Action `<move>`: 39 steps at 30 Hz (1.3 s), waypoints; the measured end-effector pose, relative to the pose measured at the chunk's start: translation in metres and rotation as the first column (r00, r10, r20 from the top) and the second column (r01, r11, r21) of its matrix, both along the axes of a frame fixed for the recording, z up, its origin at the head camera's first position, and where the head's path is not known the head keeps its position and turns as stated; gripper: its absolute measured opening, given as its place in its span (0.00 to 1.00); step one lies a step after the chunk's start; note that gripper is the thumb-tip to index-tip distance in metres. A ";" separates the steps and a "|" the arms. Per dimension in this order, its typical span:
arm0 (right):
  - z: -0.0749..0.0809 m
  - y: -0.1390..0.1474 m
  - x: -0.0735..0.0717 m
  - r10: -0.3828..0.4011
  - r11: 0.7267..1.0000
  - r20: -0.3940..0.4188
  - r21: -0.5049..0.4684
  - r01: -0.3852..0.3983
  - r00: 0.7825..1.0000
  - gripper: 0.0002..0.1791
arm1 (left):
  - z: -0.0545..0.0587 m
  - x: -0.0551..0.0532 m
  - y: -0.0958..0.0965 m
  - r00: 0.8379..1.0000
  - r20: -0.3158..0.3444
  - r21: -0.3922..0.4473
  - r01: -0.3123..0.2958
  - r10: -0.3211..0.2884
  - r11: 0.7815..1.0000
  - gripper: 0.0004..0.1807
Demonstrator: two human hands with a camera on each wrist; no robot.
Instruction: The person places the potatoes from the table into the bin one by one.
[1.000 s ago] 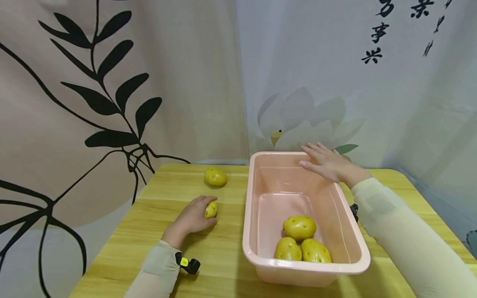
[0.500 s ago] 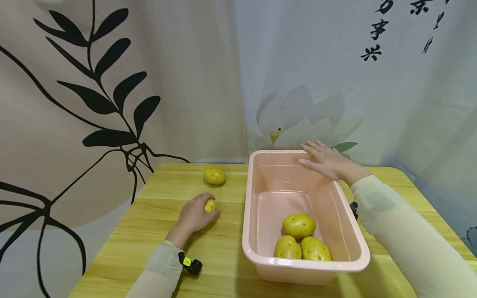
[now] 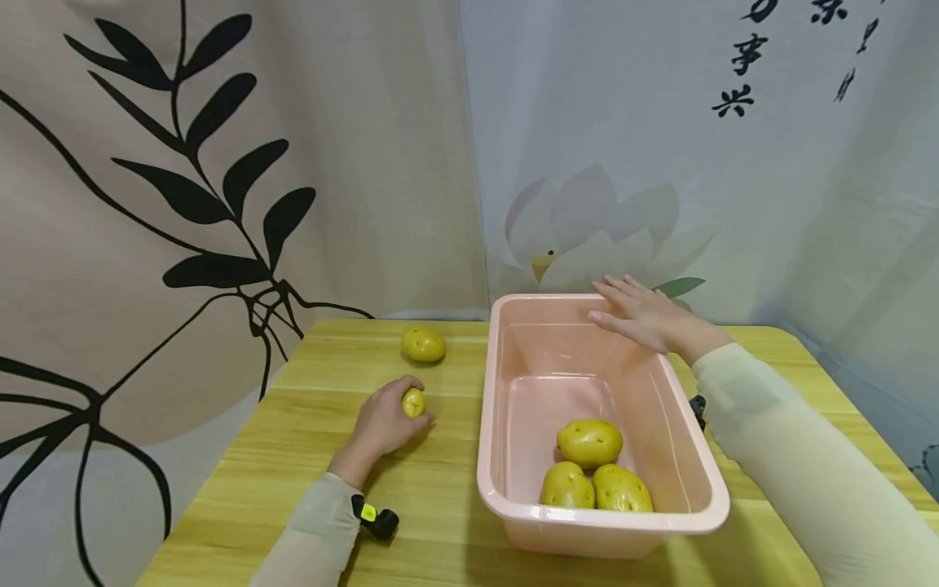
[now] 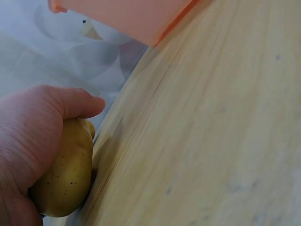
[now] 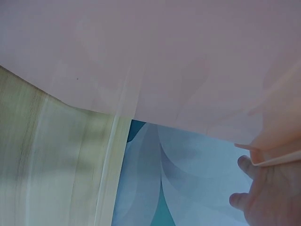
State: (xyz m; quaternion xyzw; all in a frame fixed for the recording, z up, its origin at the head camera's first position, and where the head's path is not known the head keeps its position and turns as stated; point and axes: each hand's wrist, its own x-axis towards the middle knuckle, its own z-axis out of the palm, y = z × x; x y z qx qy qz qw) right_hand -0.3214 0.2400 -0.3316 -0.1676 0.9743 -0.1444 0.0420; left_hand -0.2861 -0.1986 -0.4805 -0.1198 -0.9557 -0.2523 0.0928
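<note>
My left hand is curled round a yellow potato, low over the wooden table left of the pink plastic basin. In the head view most of that potato is hidden by the hand. My right hand lies with spread fingers on the basin's far right rim, and in the right wrist view its fingertips show at the rim's edge. Three potatoes sit together inside the basin at its near end. Another potato rests on the table behind my left hand.
The wooden table carries the basin on its right half. A patterned cloth backdrop hangs behind the table's far edge. Black wrist cameras are strapped on both forearms, the left one near the tabletop.
My left hand has shifted slightly right and turned a little, with its fingers curled further round the potato. My right hand stays on the rim. The head view has moved slightly.
</note>
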 end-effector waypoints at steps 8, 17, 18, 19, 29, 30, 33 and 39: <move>0.000 0.000 0.000 0.007 1.000 -0.002 0.001 -0.007 1.000 0.45 | -0.002 -0.001 -0.003 1.000 0.014 0.094 0.016 -0.018 0.995 0.25; 0.001 0.001 -0.001 0.003 1.000 -0.005 0.003 -0.003 1.000 0.45 | -0.004 -0.004 -0.008 0.997 0.031 0.248 0.060 -0.070 0.967 0.28; 0.001 0.001 -0.001 0.003 1.000 -0.004 0.004 -0.003 1.000 0.45 | -0.005 -0.005 -0.009 0.997 0.032 0.266 0.063 -0.074 0.962 0.29; 0.000 0.001 0.000 0.004 1.000 -0.002 0.004 -0.004 1.000 0.45 | -0.006 -0.005 -0.010 0.996 0.036 0.284 0.064 -0.078 0.957 0.29; 0.000 0.001 0.000 0.011 1.000 -0.004 0.001 -0.011 1.000 0.45 | -0.008 -0.006 -0.012 0.993 0.034 0.393 0.092 -0.115 0.915 0.28; 0.000 0.001 0.000 0.012 1.000 -0.006 0.001 -0.012 1.000 0.45 | -0.008 -0.006 -0.012 0.992 0.039 0.402 0.091 -0.116 0.911 0.28; 0.000 0.001 0.000 0.011 1.000 -0.009 0.003 -0.011 1.000 0.45 | -0.008 -0.005 -0.012 0.989 0.057 0.455 0.093 -0.133 0.886 0.27; -0.001 0.001 -0.001 0.006 1.000 -0.010 0.010 -0.006 1.000 0.45 | -0.002 -0.004 -0.014 0.981 0.066 0.586 0.109 -0.181 0.803 0.24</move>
